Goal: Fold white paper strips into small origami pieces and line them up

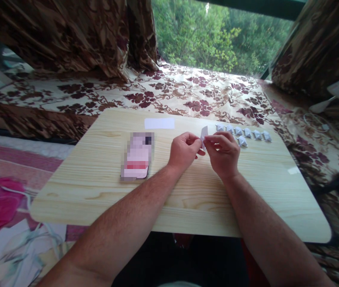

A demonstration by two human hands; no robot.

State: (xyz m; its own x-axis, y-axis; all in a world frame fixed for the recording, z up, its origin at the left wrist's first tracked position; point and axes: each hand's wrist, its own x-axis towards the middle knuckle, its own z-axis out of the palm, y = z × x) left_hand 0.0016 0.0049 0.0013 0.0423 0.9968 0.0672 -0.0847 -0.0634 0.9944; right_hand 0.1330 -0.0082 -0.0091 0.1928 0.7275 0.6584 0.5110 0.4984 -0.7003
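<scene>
Left hand (184,150): thumb and fingertips pinched on the small paper piece (204,133), just above the table (97,179).
Right hand (223,153): fingers curled, pinching the same piece from the other side; the two hands touch.
Small paper piece: white, upright between both hands, over the table's middle.
Folded papers (243,133): a row just right of the hands.
Paper strip (159,123): flat, blank, near the far edge.
Phone (137,156): left of the hands; screen blurred, nothing readable.

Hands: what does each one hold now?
Left hand: closed, pinching the small white folded paper piece.
Right hand: closed, pinching the same paper piece.
</scene>
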